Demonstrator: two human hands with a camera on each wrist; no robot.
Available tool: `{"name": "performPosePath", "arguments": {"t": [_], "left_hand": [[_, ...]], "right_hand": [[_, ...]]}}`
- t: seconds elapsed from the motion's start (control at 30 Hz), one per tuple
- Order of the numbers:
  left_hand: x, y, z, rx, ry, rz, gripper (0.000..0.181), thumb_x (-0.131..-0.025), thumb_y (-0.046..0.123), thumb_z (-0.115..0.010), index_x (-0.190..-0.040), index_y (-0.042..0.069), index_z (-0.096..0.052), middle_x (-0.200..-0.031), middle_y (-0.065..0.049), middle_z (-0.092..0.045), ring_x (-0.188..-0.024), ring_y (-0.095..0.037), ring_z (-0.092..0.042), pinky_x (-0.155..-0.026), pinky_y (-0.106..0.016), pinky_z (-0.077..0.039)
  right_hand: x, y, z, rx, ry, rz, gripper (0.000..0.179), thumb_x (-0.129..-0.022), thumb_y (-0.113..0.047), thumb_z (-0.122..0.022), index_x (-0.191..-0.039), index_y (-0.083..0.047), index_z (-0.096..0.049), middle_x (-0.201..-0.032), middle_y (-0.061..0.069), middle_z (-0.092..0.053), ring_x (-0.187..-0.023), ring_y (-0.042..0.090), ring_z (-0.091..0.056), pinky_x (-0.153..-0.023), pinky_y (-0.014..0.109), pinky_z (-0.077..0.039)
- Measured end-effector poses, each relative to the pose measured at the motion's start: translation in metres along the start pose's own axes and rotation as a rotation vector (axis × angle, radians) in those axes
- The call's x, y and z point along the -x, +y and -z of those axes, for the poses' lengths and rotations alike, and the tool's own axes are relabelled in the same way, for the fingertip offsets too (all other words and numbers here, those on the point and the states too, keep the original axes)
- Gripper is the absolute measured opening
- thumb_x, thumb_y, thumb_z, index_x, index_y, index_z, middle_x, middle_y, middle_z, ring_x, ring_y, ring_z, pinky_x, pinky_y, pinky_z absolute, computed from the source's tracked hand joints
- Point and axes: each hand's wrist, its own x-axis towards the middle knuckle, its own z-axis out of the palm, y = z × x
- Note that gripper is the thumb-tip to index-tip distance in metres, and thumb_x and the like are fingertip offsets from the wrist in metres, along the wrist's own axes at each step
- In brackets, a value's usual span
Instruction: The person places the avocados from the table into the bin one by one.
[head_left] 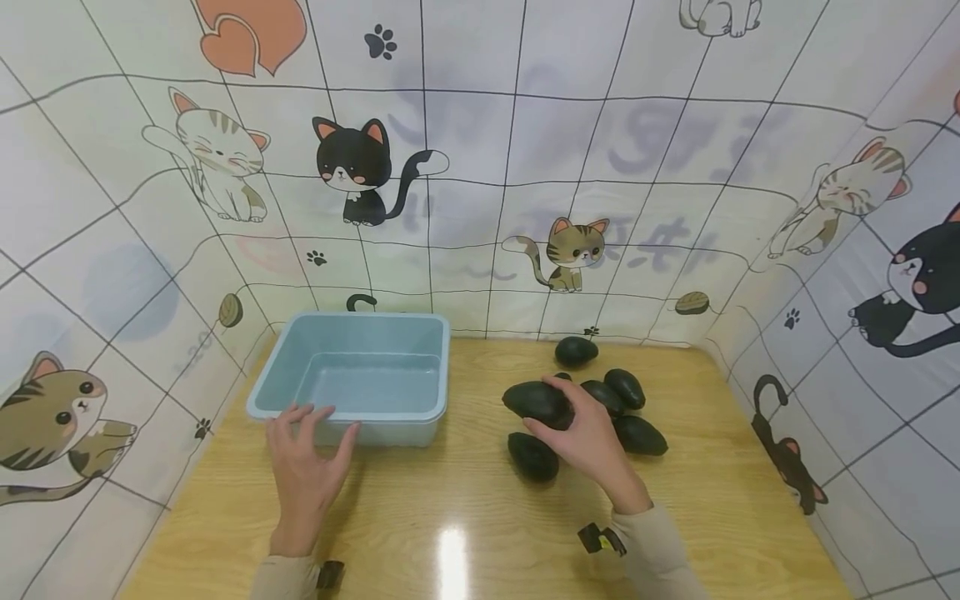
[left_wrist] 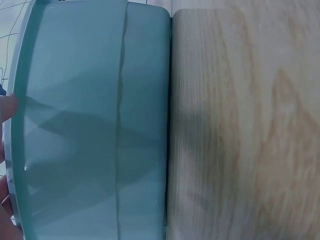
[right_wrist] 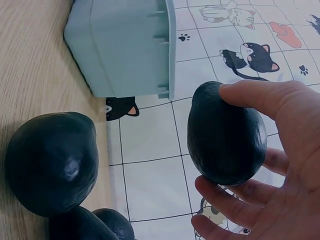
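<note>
My right hand [head_left: 588, 437] grips a dark green avocado [head_left: 536, 402] between thumb and fingers. In the right wrist view that avocado [right_wrist: 225, 135] is held up off the table, with the thumb on its narrower end. Another avocado [head_left: 533, 457] lies on the table just below it. Several more, including one avocado [head_left: 640, 435], lie around and behind the hand, partly hidden by it. At the left, a light blue plastic bin [head_left: 408, 431] shows a bare floor. My left hand [head_left: 307, 458] rests its spread fingers on the bin's front rim.
The wooden table [head_left: 465, 508] meets a cat-patterned cloth backdrop [head_left: 480, 250] at the back and both sides. One avocado [head_left: 576, 352] lies apart near the back edge. Wood surface shows between the bin and the avocados.
</note>
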Motion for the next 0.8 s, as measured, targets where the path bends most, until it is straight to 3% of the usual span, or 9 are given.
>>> {"name": "performPosePath", "arguments": {"t": [0.43,0.67,0.8], "left_hand": [[0.0002,0.0008,0.0027,-0.004,-0.003,0.008,0.05,-0.085,0.041,-0.081,-0.11,-0.001,-0.073,-0.117,-0.034,-0.06,-0.117,-0.06,-0.052,-0.113,-0.084,-0.024],[0.002,0.0035,0.0055,-0.038,-0.076,0.053,0.048,-0.085,0.034,-0.082,-0.113,-0.002,-0.07,-0.122,-0.034,-0.057,-0.124,-0.06,-0.05,-0.117,-0.083,-0.02],[0.0022,0.0028,0.0036,-0.02,-0.041,0.039,0.05,-0.087,0.04,-0.081,-0.112,-0.002,-0.072,-0.12,-0.034,-0.058,-0.122,-0.06,-0.051,-0.115,-0.083,-0.022]], "right_hand": [[-0.0022,-0.0062,-0.0008,-0.016,0.003,-0.018,0.073,-0.088,-0.043,-0.087,-0.151,-0.02,-0.058,-0.157,0.009,-0.059,-0.138,0.036,-0.06,-0.108,0.058,-0.053],[-0.0026,-0.008,-0.0014,-0.017,0.0,-0.012,0.073,-0.087,-0.043,-0.087,-0.151,-0.021,-0.058,-0.156,0.009,-0.06,-0.14,0.036,-0.058,-0.109,0.058,-0.052],[-0.0031,-0.009,-0.0014,-0.015,0.001,0.001,0.073,-0.087,-0.042,-0.087,-0.15,-0.021,-0.059,-0.155,0.008,-0.06,-0.14,0.035,-0.058,-0.109,0.058,-0.052]]}}
